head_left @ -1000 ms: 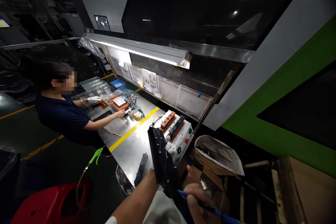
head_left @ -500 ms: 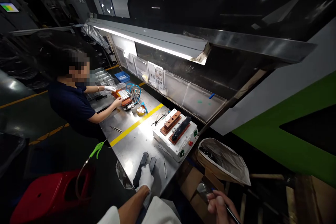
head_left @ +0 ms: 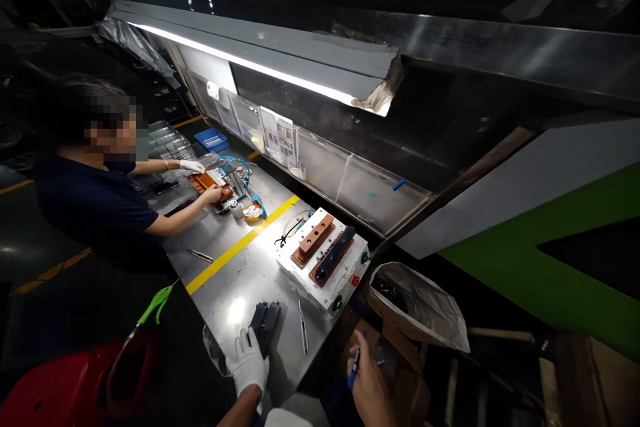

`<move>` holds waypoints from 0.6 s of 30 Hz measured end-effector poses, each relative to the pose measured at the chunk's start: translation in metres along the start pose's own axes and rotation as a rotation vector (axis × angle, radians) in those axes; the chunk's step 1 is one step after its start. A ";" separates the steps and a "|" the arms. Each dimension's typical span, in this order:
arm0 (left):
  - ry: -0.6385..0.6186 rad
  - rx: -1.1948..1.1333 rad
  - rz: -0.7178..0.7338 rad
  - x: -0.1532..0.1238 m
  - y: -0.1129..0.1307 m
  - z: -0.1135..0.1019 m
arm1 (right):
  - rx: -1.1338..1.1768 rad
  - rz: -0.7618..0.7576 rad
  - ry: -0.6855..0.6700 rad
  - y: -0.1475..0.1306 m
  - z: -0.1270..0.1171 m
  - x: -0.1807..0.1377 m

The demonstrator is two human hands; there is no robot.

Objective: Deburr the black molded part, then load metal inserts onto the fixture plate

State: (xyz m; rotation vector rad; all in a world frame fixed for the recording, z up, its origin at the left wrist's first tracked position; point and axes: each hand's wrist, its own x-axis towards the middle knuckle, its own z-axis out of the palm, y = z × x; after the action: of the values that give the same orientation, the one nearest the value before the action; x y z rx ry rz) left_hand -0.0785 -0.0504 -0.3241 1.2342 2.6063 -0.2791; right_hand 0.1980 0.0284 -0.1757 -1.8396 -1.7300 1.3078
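Steel-topped desk (head_left: 235, 267) under a strip lamp, yellow line across it. Left hand (head_left: 247, 363), white-gloved, lies loosely open, fingers (head_left: 246, 340) touching the stacked flat black plastic parts (head_left: 265, 321), likely steadying them. Right hand (head_left: 367, 380), bare, off the desk edge, clenched on a blue pen-like tool (head_left: 355, 367). White fixture box (head_left: 325, 263) beyond.

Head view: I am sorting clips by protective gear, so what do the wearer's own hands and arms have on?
The left hand wears a white glove; the forearm behind it is uncovered. The right hand is bare, with no glove or sleeve in view. A pale garment shows at the bottom edge between the arms.
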 end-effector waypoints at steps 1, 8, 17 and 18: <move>-0.006 0.050 -0.002 0.004 0.000 0.005 | -0.105 -0.003 0.013 -0.002 0.003 0.017; 0.033 0.242 0.084 0.055 0.010 -0.002 | -0.622 -0.042 0.079 -0.055 0.000 0.139; 0.035 0.189 0.102 0.069 0.004 -0.034 | -0.348 0.058 0.150 -0.060 -0.002 0.141; 0.052 0.076 0.108 0.067 0.007 -0.038 | -0.251 0.096 0.151 -0.056 -0.003 0.124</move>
State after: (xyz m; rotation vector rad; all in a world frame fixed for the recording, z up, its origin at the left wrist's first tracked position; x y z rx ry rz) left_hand -0.1188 0.0135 -0.3078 1.4203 2.5827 -0.3333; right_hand 0.1478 0.1541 -0.1830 -2.1219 -1.8122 0.9905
